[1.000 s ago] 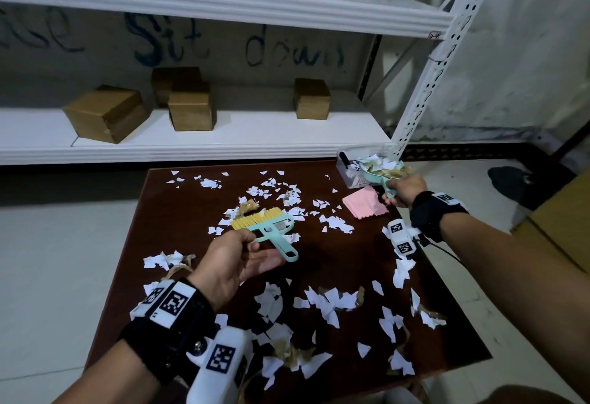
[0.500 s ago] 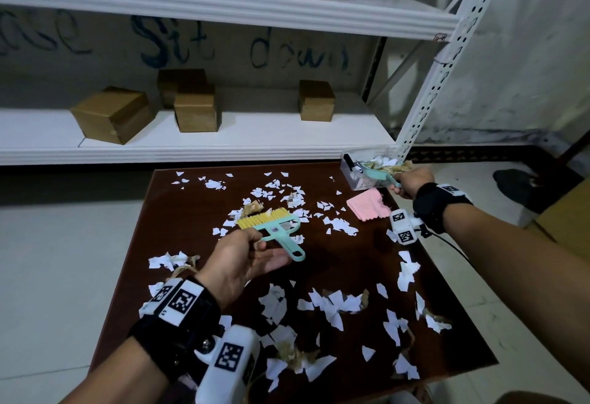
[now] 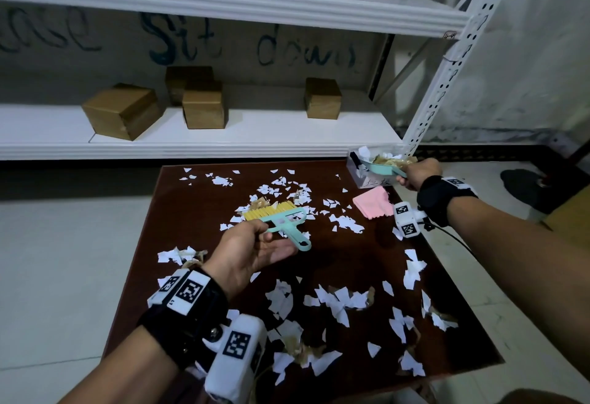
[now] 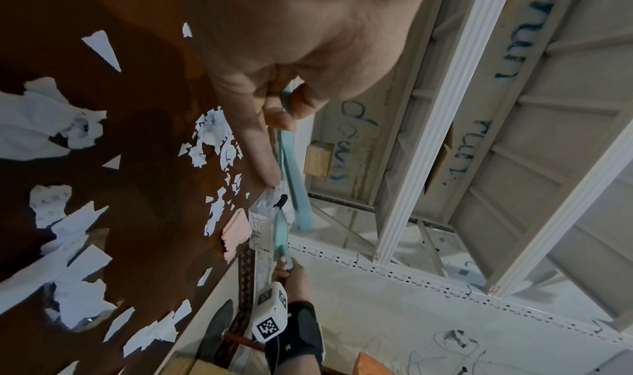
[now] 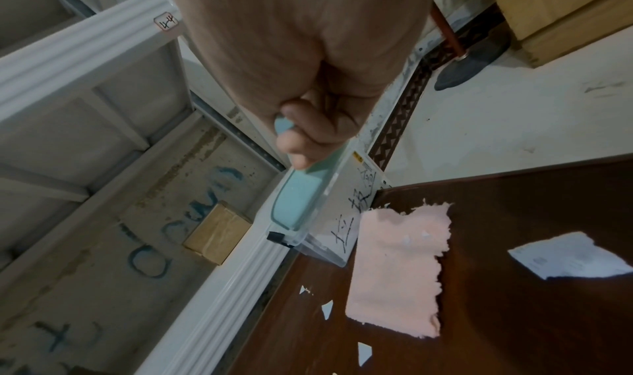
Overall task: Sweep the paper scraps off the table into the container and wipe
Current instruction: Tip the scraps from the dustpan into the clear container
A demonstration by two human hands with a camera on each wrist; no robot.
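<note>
- Scraps (image 3: 338, 303) of torn white and brownish paper lie all over the dark brown worktop (image 3: 348, 253), thickest along the near edge and around the middle, thinner toward the far edge.
- They look weightless and floppy, I'd say, the kind that skid or flutter under a fast stroke, so short, low sweeps should suit them better than pinching each one.
- Left hand (image 3: 247, 252) holds the brush (image 3: 281, 217) over the middle of the worktop: thumb on the mint plastic handle, fingers stretched flat beneath it, yellow bristles pointing to the far edge.
- That brush reads as stiff plastic with springy bristles; the handle is the place to hold it.
- Right hand (image 3: 419, 173), its grip curled tight round the dustpan (image 3: 381, 167) handle, has the loaded mint pan over the container (image 3: 367, 177) at the far right corner.
- Container is clear, thin-walled plastic with handwriting on its side, probably light enough to shift if knocked.
- Pink cloth (image 3: 373, 202), soft with frayed edges, lies flat just beside the container, untouched; it should bunch easily for wiping.
</note>
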